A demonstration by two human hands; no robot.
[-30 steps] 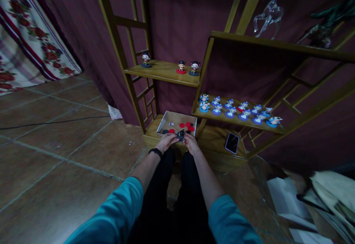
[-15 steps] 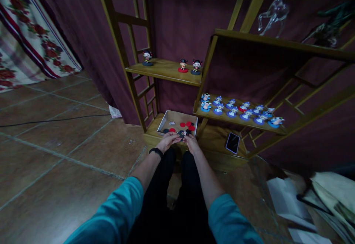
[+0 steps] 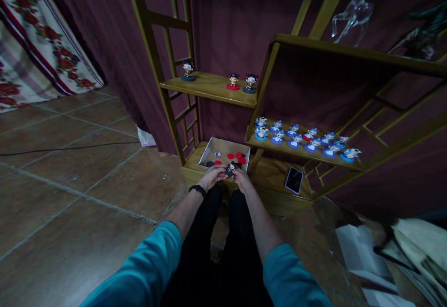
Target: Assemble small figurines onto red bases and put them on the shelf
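1. Slipping looks like the nearest risk: the left hand and right hand are both closed by the fingertips on a small black-haired figurine, held between them over the near edge of a shallow open box. Letting go early on one side could drop it.
2. Falling inward, it could strike the loose red discs and get scuffed.
3. Falling outward, past the near edge, it could hit the tiled floor, which looks hard.
4. Pressing unevenly could twist the figure off its dark base, if these are separate pieces; fingers cover part of it, so I cannot tell how firmly they join.
5. Bumping the box with a knuckle could slide the small white-and-dark piece about inside.
6. Raising a hand carelessly could catch the wooden shelf above and topple the red-based figurine or the dark-based figurine just beside it.
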